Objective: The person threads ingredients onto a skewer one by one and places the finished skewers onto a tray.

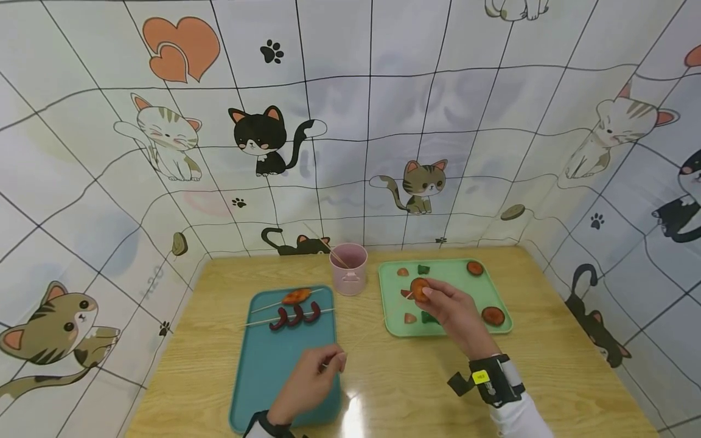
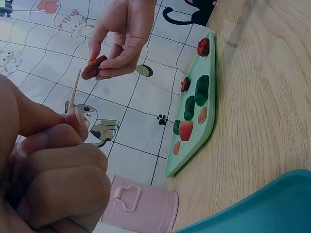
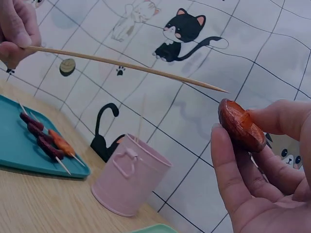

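My left hand [image 1: 308, 380], above the right edge of the blue tray [image 1: 263, 371], pinches the end of a wooden skewer [image 3: 131, 66]. The skewer's sharp tip points at a round, reddish-brown food piece with an orange face [image 3: 241, 127], a small gap apart in the right wrist view. Thumb and fingers of my right hand [image 1: 453, 311] hold that piece by its edge over the green tray [image 1: 465, 292]. On the blue tray lie a skewer with several dark red curled pieces [image 1: 296, 315] and one with an orange-brown piece [image 1: 296, 296].
A pink bucket [image 1: 348, 277] with a skewer leaning in it stands between the trays. Besides two round brown pieces [image 1: 493, 316], the green tray bears small red-orange chunks [image 1: 410, 318] and green pieces [image 1: 423, 269]. A cat-print sheet [image 1: 339, 134] walls in the wooden table.
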Tool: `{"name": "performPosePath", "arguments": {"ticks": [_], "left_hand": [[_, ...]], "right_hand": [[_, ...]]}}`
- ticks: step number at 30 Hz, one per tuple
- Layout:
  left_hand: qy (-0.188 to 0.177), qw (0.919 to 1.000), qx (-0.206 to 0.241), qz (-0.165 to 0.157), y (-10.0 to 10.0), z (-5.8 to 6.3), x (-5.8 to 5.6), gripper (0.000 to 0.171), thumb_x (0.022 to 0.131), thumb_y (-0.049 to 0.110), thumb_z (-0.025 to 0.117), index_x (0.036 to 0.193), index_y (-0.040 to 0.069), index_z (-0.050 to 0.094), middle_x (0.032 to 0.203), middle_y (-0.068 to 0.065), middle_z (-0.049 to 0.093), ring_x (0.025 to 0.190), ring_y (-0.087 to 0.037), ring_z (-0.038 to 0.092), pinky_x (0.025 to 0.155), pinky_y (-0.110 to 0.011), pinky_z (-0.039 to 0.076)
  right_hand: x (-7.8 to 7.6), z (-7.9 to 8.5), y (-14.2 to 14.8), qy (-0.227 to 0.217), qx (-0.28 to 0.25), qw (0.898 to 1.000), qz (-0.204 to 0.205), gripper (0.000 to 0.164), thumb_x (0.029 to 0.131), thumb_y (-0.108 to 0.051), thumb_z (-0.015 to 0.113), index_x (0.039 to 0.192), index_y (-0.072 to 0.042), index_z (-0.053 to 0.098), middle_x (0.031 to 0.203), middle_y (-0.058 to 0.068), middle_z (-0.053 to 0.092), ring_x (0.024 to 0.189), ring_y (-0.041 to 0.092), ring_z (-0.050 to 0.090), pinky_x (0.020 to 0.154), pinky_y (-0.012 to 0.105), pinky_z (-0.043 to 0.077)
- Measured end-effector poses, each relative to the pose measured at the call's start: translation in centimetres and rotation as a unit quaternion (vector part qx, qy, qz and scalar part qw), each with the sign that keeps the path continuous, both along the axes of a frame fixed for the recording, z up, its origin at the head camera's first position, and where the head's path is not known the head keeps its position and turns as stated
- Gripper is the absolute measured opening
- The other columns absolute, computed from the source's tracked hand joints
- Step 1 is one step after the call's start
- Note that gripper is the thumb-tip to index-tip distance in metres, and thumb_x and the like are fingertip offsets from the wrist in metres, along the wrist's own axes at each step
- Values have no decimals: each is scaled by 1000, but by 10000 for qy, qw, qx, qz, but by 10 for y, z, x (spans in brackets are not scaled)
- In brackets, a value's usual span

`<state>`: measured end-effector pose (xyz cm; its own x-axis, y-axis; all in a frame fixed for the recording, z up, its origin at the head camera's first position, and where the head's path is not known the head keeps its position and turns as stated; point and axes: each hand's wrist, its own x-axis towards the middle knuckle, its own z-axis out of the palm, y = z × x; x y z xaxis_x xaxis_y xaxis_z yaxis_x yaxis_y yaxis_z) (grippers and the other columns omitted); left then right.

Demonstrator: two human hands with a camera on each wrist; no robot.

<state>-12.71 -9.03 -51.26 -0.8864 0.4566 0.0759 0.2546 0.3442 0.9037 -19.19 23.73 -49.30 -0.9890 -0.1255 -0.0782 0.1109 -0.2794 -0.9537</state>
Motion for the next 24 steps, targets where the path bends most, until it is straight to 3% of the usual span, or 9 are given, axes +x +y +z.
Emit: {"name": "performPosePath", "arguments": {"ticks": [8,13,24], "left_hand": [[-31,10000,-7,-60,-1,5,2,34,110,33,49,82,16,61,69,7,45,60,1,35,59,-20,36],[-27,9999,-88,-116,-2,5,2,33,110,30,49,82,16,60,68,8,44,58,2,33,58,-20,34],[-55,9998,-147,-115,-4,7,2,31,109,28,51,82,16,61,67,8,43,54,1,31,57,-20,33]], "right_hand": [[5,-1,-12,61,33,9999,137,53,102,-15,65,147,6,48,128,-3,67,117,10,69,101,30,54],[6,-1,-13,91,220,9997,33,57,102,-16,65,150,8,44,132,-5,65,118,9,68,101,29,54],[8,1,-13,450,1091,9930,95,54,100,-24,68,148,-2,53,135,-8,64,118,6,66,99,24,54]]}}
